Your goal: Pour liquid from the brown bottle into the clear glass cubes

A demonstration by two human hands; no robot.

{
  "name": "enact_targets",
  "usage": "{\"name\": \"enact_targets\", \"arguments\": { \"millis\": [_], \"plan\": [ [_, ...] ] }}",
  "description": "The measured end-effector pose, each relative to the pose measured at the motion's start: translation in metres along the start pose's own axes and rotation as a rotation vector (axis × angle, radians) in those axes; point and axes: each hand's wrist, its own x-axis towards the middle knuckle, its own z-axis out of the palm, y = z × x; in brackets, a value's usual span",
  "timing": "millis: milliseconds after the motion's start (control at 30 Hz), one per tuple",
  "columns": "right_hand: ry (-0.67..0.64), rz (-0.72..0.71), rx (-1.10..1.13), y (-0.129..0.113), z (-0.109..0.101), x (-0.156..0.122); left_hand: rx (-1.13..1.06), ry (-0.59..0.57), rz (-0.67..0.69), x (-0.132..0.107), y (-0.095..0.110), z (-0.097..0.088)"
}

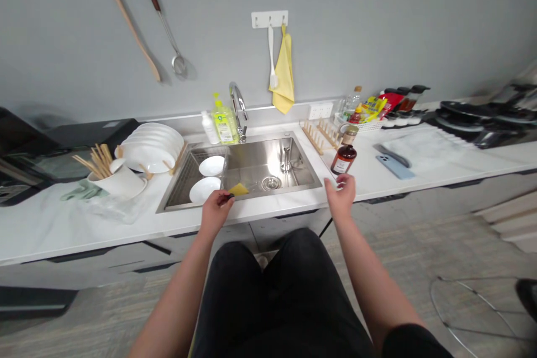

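Note:
My left hand point(215, 213) is over the sink's front edge, closed in a pinch on a small black piece point(230, 196) that looks like a cap. Just right of the sink, above the counter's front edge, my right hand point(341, 197) has its thumb and fingers apart and nothing between them. A brown glass bottle point(344, 159) with a pale label stands upright right behind it, not touched. In the steel sink point(260, 156), two white bowls, one nearer point(205, 189) and one farther point(212, 165), sit in a rack on the left, with a yellow sponge point(238, 189) beside them.
Green dish soap point(224, 123) and a faucet point(238, 109) stand behind the sink. White plates point(155, 142) and a chopstick holder point(119, 182) are on the left. A wooden rack point(312, 137), seasoning bottles, a blue phone point(394, 166) and black pans point(470, 117) are on the right.

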Motion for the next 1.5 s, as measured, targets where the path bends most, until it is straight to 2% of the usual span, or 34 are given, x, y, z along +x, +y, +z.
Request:
{"name": "enact_targets", "arguments": {
  "millis": [67, 167, 300, 400, 533, 700, 800, 900, 1000, 1100, 1200, 1333, 1400, 1500],
  "plan": [
    [0.087, 0.032, -0.078, 0.027, -0.013, 0.033, -0.007, 0.002, -0.009, 0.005, -0.002, 0.010],
    [0.021, 0.115, -0.078, 0.054, -0.014, 0.076, 0.024, -0.010, -0.006, 0.010, -0.004, 0.016],
    [-0.075, 0.212, -0.013, 0.067, -0.002, 0.109, 0.071, -0.102, 0.077, 0.008, -0.007, 0.016],
    [-0.118, 0.231, -0.007, 0.069, 0.005, 0.117, 0.084, -0.142, 0.105, 0.005, -0.007, 0.013],
    [-0.092, 0.217, -0.115, 0.069, 0.008, 0.123, 0.070, -0.145, 0.094, 0.005, -0.006, 0.010],
    [-0.080, 0.174, -0.171, 0.065, 0.003, 0.129, 0.038, -0.116, 0.095, 0.005, -0.004, 0.010],
    [-0.083, 0.117, -0.135, 0.052, -0.004, 0.125, 0.001, -0.103, 0.081, 0.008, -0.003, 0.009],
    [-0.140, 0.042, -0.016, 0.025, -0.012, 0.110, -0.079, -0.079, 0.017, 0.009, 0.005, 0.010],
    [-0.260, -0.017, 0.123, -0.013, -0.021, 0.081, -0.183, -0.055, -0.002, 0.002, 0.028, 0.017],
    [-0.410, -0.034, 0.256, -0.055, -0.027, 0.039, -0.300, -0.064, 0.055, -0.011, 0.070, 0.026],
    [-0.573, -0.005, 0.361, -0.092, -0.025, -0.009, -0.372, -0.131, 0.150, -0.023, 0.121, 0.033],
    [-0.671, -0.009, 0.393, -0.131, -0.016, -0.066, -0.343, -0.219, 0.243, -0.033, 0.173, 0.037],
    [-0.700, -0.034, 0.416, -0.146, -0.011, -0.086, -0.307, -0.255, 0.283, -0.036, 0.186, 0.038],
    [-0.705, -0.078, 0.433, -0.163, -0.006, -0.105, -0.277, -0.291, 0.298, -0.042, 0.192, 0.035]
  ]
}}
